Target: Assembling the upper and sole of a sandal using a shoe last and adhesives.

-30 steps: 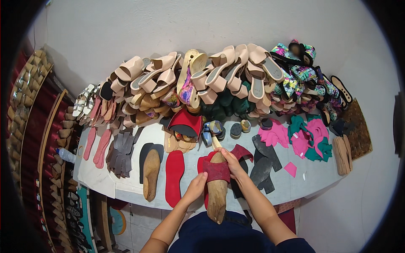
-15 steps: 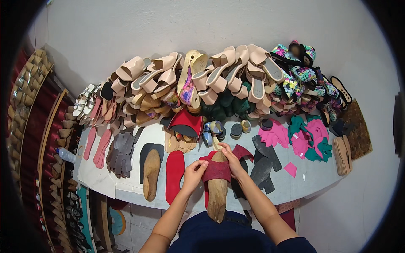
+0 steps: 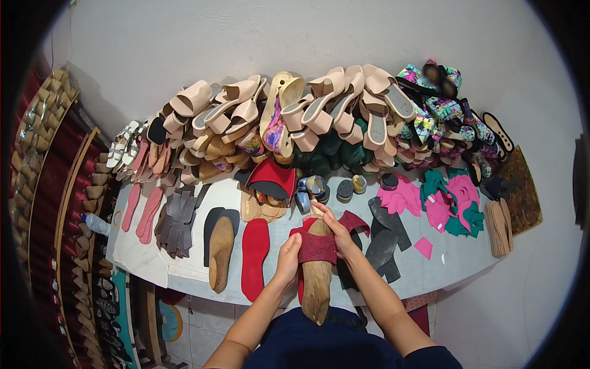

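Observation:
A wooden shoe last (image 3: 316, 286) points its heel end toward my body, with a dark red strap (image 3: 318, 248) wrapped across its front part. Part of a bright red sole (image 3: 300, 288) shows along the last's left side. My left hand (image 3: 287, 257) is closed against the strap's left edge, thumb up along it. From the right, my right hand (image 3: 338, 232) wraps the toe end, its fingers reaching over the top. Left of them lies a loose red sole (image 3: 254, 259). Another wooden last (image 3: 221, 255) rests on dark grey sole pieces further left.
Finished beige sandals (image 3: 319, 104) are piled along the wall. Black sole pieces (image 3: 384, 240), a second dark red strap (image 3: 353, 221) and pink fabric pieces (image 3: 399, 195) lie to the right. Small tins (image 3: 344, 190) stand beyond my hands. Grey strips (image 3: 178, 224) lie left.
My left hand has shifted slightly down and flattened along the strap's left edge, from a pinch at its upper corner. My right hand's fingers have bent lower over the toe.

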{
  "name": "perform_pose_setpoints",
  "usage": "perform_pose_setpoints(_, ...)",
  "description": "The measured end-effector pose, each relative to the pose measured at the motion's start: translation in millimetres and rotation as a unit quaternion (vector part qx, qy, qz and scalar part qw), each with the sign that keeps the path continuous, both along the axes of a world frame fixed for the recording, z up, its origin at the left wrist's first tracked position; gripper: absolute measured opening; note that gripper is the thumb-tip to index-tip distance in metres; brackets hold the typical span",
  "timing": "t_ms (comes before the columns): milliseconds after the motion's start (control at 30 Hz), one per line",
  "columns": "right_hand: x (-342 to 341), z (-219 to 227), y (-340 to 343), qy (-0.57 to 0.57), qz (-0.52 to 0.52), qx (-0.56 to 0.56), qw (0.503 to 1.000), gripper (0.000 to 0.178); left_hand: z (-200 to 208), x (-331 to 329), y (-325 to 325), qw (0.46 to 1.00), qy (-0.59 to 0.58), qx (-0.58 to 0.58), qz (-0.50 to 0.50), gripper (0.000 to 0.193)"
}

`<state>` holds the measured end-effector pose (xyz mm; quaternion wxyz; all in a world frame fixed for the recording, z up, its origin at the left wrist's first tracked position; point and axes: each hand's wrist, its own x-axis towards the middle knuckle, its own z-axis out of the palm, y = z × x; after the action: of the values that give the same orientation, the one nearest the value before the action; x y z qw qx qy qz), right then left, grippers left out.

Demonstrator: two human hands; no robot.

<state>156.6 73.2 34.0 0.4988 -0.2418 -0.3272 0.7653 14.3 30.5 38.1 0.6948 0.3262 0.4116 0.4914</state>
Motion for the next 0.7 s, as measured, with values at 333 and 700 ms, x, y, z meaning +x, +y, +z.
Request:
perform_pose_setpoints(333, -3, -9, 2, -0.038, -0.017, 0.01, 0.999, 0.05, 19, 1, 1, 0.993, -0.107, -0.042, 0.001, 0.034)
perform_pose_setpoints(700, -4, -12, -1, 0.037, -0.014, -0.002, 0.999, 0.05, 15, -5, 2, 0.983, -0.158, -0.065, -0.061, 0.038)
